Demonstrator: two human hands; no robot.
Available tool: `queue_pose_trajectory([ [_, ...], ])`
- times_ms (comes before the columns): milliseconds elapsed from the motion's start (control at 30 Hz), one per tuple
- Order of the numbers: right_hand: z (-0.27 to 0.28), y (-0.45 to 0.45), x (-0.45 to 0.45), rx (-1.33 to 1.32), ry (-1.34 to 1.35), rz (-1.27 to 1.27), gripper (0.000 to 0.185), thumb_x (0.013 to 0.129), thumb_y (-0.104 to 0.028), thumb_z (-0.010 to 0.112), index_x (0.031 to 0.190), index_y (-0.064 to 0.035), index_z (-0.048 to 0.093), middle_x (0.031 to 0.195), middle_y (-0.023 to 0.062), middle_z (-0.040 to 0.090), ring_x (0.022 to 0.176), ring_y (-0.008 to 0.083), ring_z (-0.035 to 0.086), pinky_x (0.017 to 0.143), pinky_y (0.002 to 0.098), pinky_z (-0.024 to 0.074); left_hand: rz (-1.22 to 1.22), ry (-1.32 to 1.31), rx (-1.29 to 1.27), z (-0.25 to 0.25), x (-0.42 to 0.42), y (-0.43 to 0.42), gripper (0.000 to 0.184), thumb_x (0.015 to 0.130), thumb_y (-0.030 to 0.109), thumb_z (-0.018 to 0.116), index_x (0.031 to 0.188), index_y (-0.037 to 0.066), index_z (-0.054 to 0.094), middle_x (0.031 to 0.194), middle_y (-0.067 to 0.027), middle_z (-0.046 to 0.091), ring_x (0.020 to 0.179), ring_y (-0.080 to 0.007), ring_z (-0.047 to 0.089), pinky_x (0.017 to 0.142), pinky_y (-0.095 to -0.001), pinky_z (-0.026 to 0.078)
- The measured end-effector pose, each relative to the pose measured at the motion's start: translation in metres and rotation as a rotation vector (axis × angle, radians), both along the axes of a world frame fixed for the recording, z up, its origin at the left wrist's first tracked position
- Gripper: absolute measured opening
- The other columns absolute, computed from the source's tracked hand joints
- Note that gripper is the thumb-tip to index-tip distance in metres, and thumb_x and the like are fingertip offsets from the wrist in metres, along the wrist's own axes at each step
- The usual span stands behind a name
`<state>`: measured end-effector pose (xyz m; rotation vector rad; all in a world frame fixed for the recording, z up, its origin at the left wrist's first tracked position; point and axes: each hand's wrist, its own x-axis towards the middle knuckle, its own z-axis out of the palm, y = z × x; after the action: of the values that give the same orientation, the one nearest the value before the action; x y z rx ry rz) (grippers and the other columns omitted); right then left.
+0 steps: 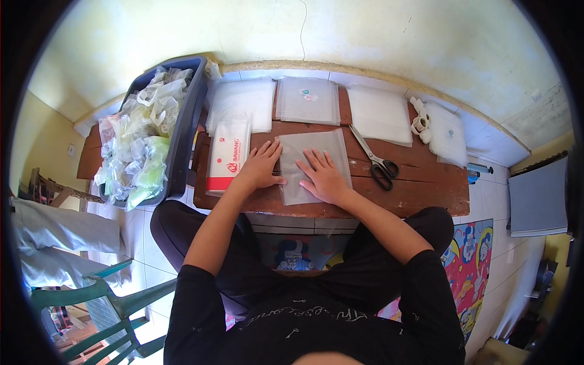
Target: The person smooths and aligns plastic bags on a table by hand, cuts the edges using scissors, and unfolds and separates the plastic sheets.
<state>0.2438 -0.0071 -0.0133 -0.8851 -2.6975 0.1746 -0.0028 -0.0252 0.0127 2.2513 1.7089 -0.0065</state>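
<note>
A stack of clear plastic sheets or bags (pixel 295 185) lies flat on the brown wooden table (pixel 426 190) in front of me. My right hand (pixel 324 176) rests on it, palm down with fingers spread. At its left edge lies my left hand (pixel 263 165), fingers apart, between the stack and a red and white packet (pixel 229 155) marked "BAWANG". Scissors (pixel 376 159) with black handles lie to the right of the stack, their tips pointing away from me.
Behind are more plastic stacks: left (pixel 255 100), middle (pixel 308 109), right (pixel 380 112) and far right (pixel 446 137), with a white roll (pixel 420 121) beside it. A dark bin (pixel 194 103) of plastic bags stands left, a green chair (pixel 121 304) lower left.
</note>
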Motion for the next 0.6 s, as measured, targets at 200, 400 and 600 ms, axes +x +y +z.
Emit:
queue_pose_trajectory([
  [200,-0.001,0.001,0.0,-0.002,0.014,0.001,0.058,0.094,-0.043,0.053,0.143,-0.0133,0.044,0.15,0.0212,0.036,0.142,0.0389,0.03,0.116,0.054,0.0183,0.007,-0.017,-0.009,0.0,0.005,-0.005,0.108,0.067,0.049,0.081,0.151,0.006,0.028,0.16,-0.0135,0.021,0.147,-0.0333,0.022,0.116,-0.0526,0.025],
  [400,0.0,0.0,0.0,-0.023,0.022,-0.003,0.057,0.094,-0.041,0.054,0.143,-0.013,0.044,0.151,0.0203,0.035,0.142,0.0381,0.029,0.117,0.0533,0.0184,0.015,0.012,-0.064,0.006,0.012,-0.013,0.115,0.062,0.049,0.084,0.152,0.006,0.026,0.161,-0.0152,0.018,0.148,-0.0336,0.019,0.116,-0.0529,0.024],
  [600,-0.001,0.001,0.0,-0.014,0.029,-0.001,0.057,0.094,-0.042,0.053,0.142,-0.013,0.045,0.15,0.0209,0.037,0.142,0.0385,0.03,0.116,0.0536,0.0186,0.019,0.046,-0.106,0.008,0.009,-0.012,0.128,0.054,0.05,0.087,0.153,0.006,0.02,0.162,-0.0136,0.012,0.149,-0.0308,0.015,0.117,-0.0528,0.023],
])
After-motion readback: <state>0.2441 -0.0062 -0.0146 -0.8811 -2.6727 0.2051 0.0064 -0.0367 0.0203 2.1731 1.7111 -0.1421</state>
